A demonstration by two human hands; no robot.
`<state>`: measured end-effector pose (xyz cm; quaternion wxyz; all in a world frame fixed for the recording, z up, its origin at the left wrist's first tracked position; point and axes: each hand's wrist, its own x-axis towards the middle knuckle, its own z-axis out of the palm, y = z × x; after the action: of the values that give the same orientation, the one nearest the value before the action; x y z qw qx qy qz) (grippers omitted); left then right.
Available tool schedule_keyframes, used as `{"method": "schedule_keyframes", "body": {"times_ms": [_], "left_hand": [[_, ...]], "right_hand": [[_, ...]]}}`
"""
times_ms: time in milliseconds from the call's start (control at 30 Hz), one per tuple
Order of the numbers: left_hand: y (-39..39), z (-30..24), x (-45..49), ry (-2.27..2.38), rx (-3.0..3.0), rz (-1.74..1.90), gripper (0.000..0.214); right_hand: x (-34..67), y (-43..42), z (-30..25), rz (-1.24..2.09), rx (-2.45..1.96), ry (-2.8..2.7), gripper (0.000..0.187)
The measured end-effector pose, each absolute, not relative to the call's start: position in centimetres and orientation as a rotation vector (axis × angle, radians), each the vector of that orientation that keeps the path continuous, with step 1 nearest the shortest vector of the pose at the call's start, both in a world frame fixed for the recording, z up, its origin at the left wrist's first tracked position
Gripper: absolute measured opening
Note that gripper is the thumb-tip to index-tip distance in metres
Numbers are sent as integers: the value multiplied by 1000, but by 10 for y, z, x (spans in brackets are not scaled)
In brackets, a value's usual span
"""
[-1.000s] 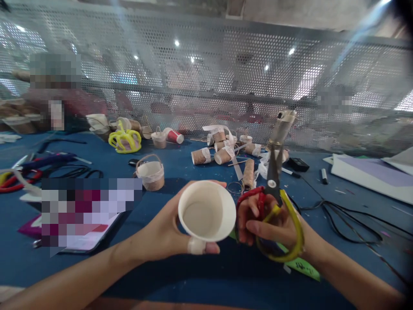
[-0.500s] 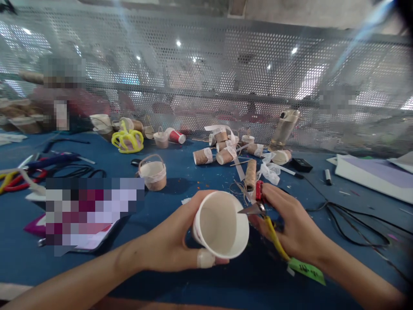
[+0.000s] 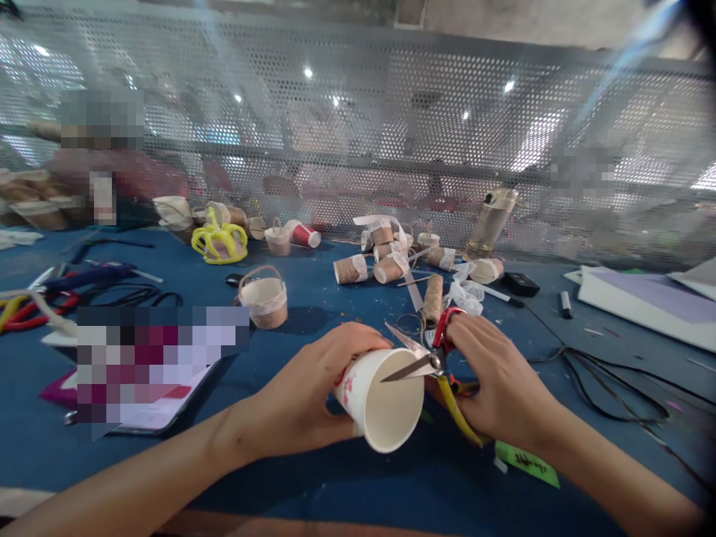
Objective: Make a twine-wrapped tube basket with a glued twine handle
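My left hand (image 3: 330,380) is wrapped round a white paper cup (image 3: 394,414) with a pink floral print, its mouth tilted toward me and to the right. In my right hand (image 3: 495,373) is a pair of scissors (image 3: 433,362) with one red and one yellow handle. The scissor blades are spread apart: one reaches across the cup's mouth, the other lies outside, beyond the rim. A green label (image 3: 529,462) shows below my right wrist. Just behind the scissors stands a spool of twine (image 3: 432,298).
A small basket made from a cup (image 3: 265,302) stands left of centre. Twine-wrapped cups (image 3: 350,269) and white lace (image 3: 467,294) lie farther back. A black cable (image 3: 604,406) runs at right; a glue gun (image 3: 89,276) lies at left. Beyond the mesh partition (image 3: 347,142) is a person.
The scissors have opened wider, and one blade now extends over the cup's mouth. My left hand has turned the cup, so its printed side shows more.
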<state>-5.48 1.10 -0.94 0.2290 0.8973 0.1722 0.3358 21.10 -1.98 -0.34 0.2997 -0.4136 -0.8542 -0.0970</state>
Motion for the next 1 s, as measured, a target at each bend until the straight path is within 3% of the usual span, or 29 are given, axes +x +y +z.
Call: {"method": "schedule_keyframes", "body": {"times_ms": [400, 533, 700, 1000], "left_hand": [[3, -17, -51, 508, 2730, 972, 65], [0, -19, -48, 536, 2870, 1080, 48], [-4, -17, -48, 411, 2990, 1182, 25], [-14, -11, -53, 400, 3247, 1228, 24]], "right_hand": [[204, -25, -4, -375, -1175, -2308, 24], [207, -25, -6, -427, -1130, -2355, 17], [206, -25, -5, -572, -1041, -2331, 25], [207, -24, -5, -667, -937, -2320, 26]]}}
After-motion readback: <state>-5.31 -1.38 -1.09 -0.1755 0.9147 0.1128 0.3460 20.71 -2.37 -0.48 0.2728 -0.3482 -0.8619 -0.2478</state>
